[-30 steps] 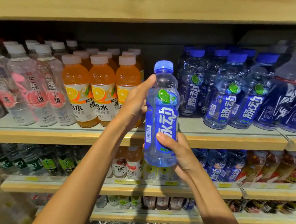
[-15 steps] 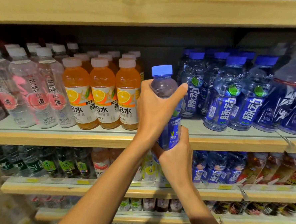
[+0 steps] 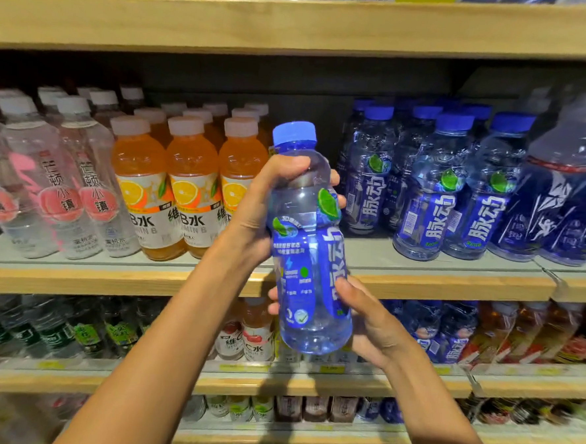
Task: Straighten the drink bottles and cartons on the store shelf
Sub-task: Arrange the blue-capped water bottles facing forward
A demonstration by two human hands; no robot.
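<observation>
Presently the left hand [image 3: 261, 216] grips the blue-capped bottle [image 3: 309, 243] at its shoulder, the right hand [image 3: 370, 317] near its base, orange bottles [image 3: 190, 188] at nine o'clock, blue bottles [image 3: 434, 192] at three.

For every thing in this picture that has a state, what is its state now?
held blue bottle: capped, in the air, nearly upright.
left hand: grips the bottle's upper part.
right hand: grips the bottle's lower part.
orange bottles: capped, standing on the middle shelf.
shelved blue bottles: capped, standing, labels forward.
</observation>
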